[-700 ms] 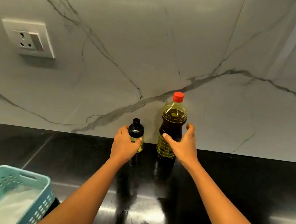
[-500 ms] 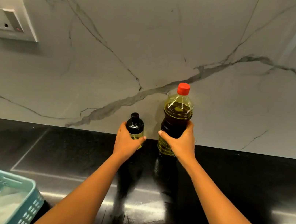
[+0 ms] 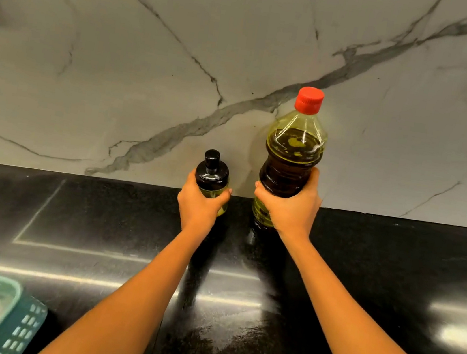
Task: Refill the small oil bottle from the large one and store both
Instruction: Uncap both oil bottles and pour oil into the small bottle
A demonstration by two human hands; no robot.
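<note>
The left hand (image 3: pixel 199 205) is closed around the lower body of the small oil bottle (image 3: pixel 213 180), with the thumb on the right side of the bottle and the fingers wrapped around the left. The bottle is held upright. Its black cap (image 3: pixel 212 160) is fitted, and yellow-green oil is visible through the clear wall below the cap. Whether the base rests on the surface cannot be determined, as it is hidden by the hand.

The right hand (image 3: pixel 290 206) is clamped around the mid-section of the large oil bottle (image 3: pixel 291 155), with the thumb on the left side and the fingers around the right. The bottle is held upright with its red cap (image 3: pixel 309 99) fitted. The oil level is seen in the shoulder, below the neck. A yellow label is partly covered by the hand. The base is obscured, so contact with the surface cannot be confirmed.

The two bottles are positioned side by side, apart from each other, at the rear of the black countertop (image 3: pixel 393 276), close to the marble backsplash (image 3: pixel 153 58). The corner of a light-blue perforated basket (image 3: pixel 7 322) is located at the near left edge of the countertop, well apart from both bottles.
</note>
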